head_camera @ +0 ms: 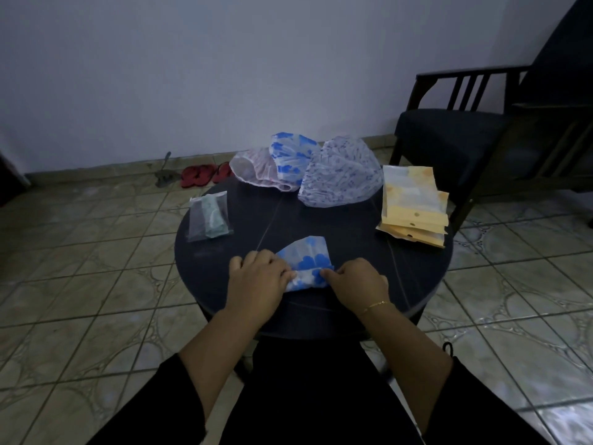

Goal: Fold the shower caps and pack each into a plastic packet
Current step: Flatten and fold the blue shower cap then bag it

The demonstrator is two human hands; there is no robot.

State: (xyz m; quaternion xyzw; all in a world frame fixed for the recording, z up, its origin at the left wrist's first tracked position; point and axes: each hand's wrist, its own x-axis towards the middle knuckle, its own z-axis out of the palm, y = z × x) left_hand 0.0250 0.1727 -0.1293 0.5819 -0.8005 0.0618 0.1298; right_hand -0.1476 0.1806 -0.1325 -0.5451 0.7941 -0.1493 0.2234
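White, blue-blotched shower cap (306,255) lies partly folded.

Round dark table (417,268) on tiled floor. At its near edge, blue-flowered shower cap (305,255) partly folded, pinched by left hand (256,277) and right hand (356,281). Along far edge, three loose caps: pink (253,170), blue-patterned (288,155), speckled (340,175). Stack of yellow packets (414,207) at right edge. Filled clear packet (208,216) at left edge.
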